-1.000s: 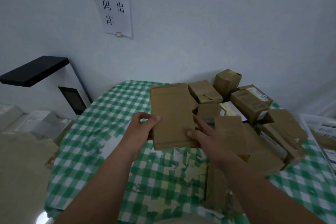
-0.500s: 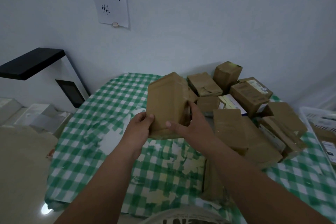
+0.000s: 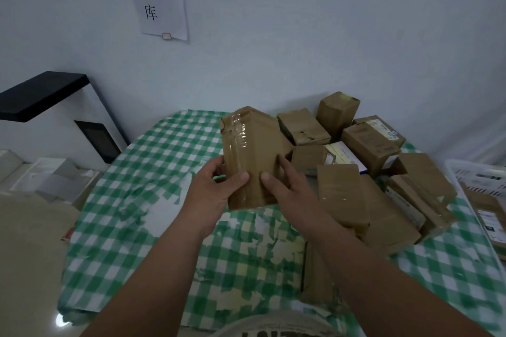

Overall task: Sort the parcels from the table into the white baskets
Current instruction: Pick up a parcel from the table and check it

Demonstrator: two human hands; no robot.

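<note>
Your two hands hold one brown parcel (image 3: 253,156) up above the bench (image 3: 142,213), near its middle, just left of the heap of other parcels (image 3: 367,172). The parcel is tilted, with its taped seam facing you and its far end pointing away towards the wall.

Your left hand (image 3: 212,194) grips the lower left corner: the thumb lies across the front face near the bottom edge, and the other fingers curl round behind, out of sight. Your right hand (image 3: 287,191) clasps the lower right side, its thumb pressed on the front face close to the left thumb, and the index finger reaching up along the right edge. Both hands are closed on the parcel, thumbs nearly meeting. Both forearms come up from the bottom of the view and draw together at the wrists.

The heap of brown boxes covers the right half of the green checked cloth. A white basket (image 3: 465,200) stands at the right edge, just beside the heap, with flat parcels lying in it.
</note>
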